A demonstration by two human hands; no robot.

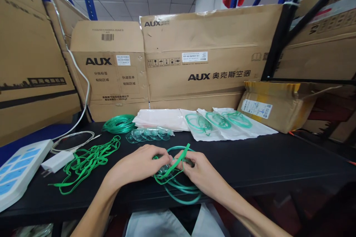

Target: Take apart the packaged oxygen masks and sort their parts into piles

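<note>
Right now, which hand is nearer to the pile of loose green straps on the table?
Left. The left hand lies just right of the green straps; the right hand is farther right, beyond the left hand.

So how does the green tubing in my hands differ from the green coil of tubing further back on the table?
The tubing in the hands is loose, with loops sagging past the table edge; the back coil is wound tight and flat. The left hand and right hand grip the first together with a flat green strap; the coil lies untouched. Both are translucent green tube.
</note>
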